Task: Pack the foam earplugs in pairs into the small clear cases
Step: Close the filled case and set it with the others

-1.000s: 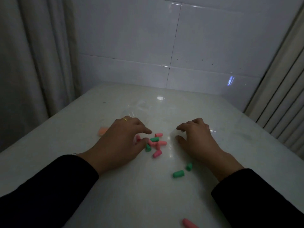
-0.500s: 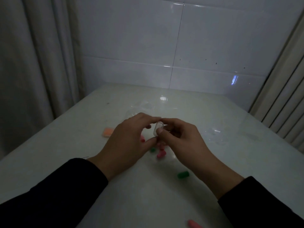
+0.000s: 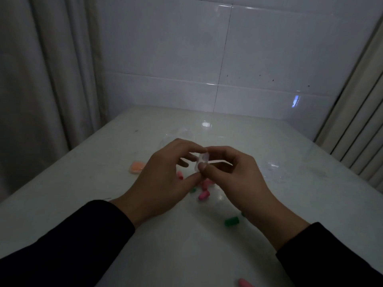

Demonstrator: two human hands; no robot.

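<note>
Above counter point(image 3: 103, 183), both hands now lifted off scattered earplugs point(image 3: 204, 194): left hand point(image 3: 163, 181) and right hand point(image 3: 234, 179) pinching one small clear case point(image 3: 202, 160) between fingertips. Second ago, hands flat, case untouched. Likely prying case open; nothing packed yet.

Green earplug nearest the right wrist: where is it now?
Head view: the green earplug lies alone on the white table, just inside the right wrist, nearer the camera than the pink earplugs under the hands.
</note>
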